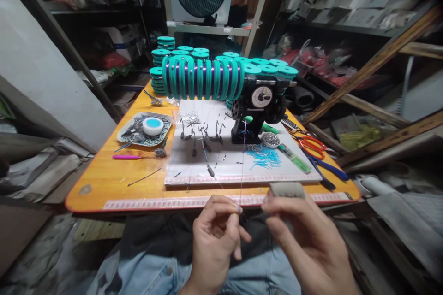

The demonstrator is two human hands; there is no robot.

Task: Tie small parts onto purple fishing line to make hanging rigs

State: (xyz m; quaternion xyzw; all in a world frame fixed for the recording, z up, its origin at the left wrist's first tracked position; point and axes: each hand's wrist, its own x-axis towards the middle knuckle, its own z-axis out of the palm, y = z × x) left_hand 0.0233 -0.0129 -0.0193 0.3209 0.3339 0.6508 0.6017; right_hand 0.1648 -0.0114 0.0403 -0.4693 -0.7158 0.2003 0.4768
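Note:
My left hand (216,237) is closed in a pinch, thumb against forefinger, on a thin purple fishing line (245,143). The taut line runs down from the black winding machine (261,97); a tiny bluish bit shows at the pinching fingertips. To the right, my right hand (311,239) is raised and slightly blurred, its thumb and forefinger curved with a gap between them. Nothing shows in that gap. A grey-green wrap (287,189) covers one of its fingers. Turquoise spools (204,78) wound with purple line sit in a row on the machine's shaft.
On the orange table (90,175) lies a white board (221,179) with dark sinkers (211,171), blue tubing pieces (265,156) and a bowl of metal parts (271,139). A patterned tray (128,136) stands left, red-handled scissors (311,145) right. A measuring tape (138,203) lines the front edge.

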